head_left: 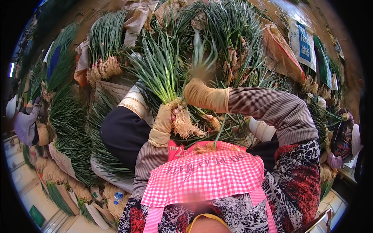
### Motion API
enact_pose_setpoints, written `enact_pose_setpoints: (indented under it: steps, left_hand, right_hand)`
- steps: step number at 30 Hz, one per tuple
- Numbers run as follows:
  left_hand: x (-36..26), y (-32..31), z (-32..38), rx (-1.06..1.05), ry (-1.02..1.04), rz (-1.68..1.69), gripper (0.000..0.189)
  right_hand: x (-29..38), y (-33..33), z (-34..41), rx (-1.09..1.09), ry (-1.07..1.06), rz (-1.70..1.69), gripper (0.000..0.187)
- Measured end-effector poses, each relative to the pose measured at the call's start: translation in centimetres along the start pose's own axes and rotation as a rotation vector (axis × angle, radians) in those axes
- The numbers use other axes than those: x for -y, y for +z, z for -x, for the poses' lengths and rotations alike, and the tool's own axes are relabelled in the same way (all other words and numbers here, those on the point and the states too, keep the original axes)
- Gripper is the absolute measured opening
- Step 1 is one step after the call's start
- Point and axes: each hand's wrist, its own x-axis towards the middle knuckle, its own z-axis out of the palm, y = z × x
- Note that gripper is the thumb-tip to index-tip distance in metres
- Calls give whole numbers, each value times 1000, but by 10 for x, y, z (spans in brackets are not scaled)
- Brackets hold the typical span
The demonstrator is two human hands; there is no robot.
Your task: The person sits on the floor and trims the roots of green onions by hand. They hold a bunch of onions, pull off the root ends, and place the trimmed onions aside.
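My left hand, in a tan rubber glove, grips a bunch of spring onions just above the bulbs. Their long green leaves fan upward and away from me, and the pale stringy roots hang below the fist. Close by on the right is my right hand, gloved alike, its fingers curled beside the bunch; whether anything is inside it is hidden. Beneath both hands, loose spring onions lie between my knees, some with roots showing.
A large heap of spring onions lies ahead. Sorted bundles stand at the left front, more leaves beyond my left knee. Woven sacks lie at the right front. Other people work at the far left and far right.
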Motion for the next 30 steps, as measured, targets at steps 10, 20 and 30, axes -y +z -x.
enact_pose_setpoints:
  steps: [10,20,30]
  left_hand:
    - [-2,9,18,-41,97,44,17]
    - [3,14,20,92,129,70,21]
    - [11,10,8,-11,118,34,18]
  right_hand:
    - [-57,27,58,-60,218,-548,21]
    - [-11,15,28,-499,75,-2493,28]
    - [8,22,16,-727,-176,-2425,20]
